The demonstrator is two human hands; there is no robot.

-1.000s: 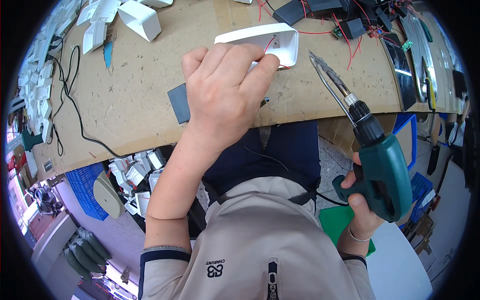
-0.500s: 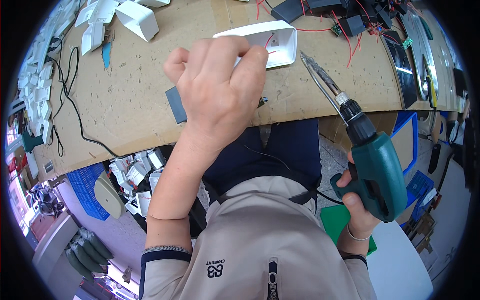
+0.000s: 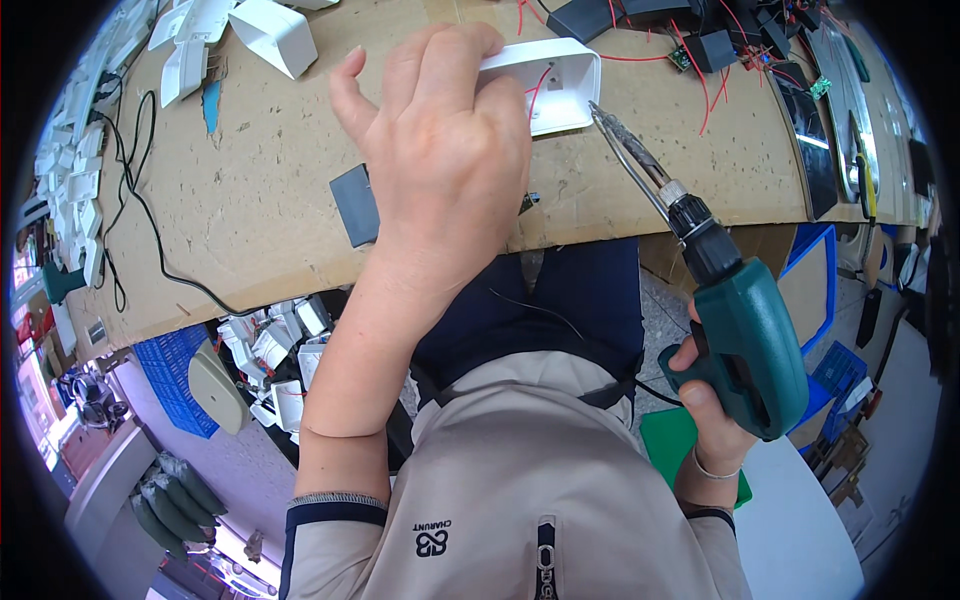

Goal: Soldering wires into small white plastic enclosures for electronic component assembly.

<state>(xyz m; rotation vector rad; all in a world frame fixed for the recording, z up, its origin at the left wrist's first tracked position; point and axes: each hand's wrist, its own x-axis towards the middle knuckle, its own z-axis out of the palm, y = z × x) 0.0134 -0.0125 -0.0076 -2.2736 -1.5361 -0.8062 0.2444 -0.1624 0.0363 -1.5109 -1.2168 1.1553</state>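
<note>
My left hand (image 3: 440, 150) is closed over the left end of an open white plastic box (image 3: 578, 85), its fingertips partly hidden. A thin red wire (image 3: 539, 92) curves up inside the box beside my thumb. My right hand (image 3: 712, 395) grips the handle of a green soldering gun (image 3: 755, 325). The gun's tip and thin side tube point up and left, close to the box's right end. A dark grey block (image 3: 355, 205) lies left of my left wrist. A small circuit board (image 3: 530, 202) shows partly at its right.
White plastic housings (image 3: 275, 38) lie at the far left of the cardboard-topped bench (image 3: 250, 200). Black cases with red wires (image 3: 705, 50) fill the far right. A black cable (image 3: 150, 200) trails over the left side. Below it, a bin holds white parts (image 3: 275, 345).
The soldering gun has shifted slightly left, bringing its tip to the white box. The box has moved a little to the right and away. More red wire shows beside my left thumb.
</note>
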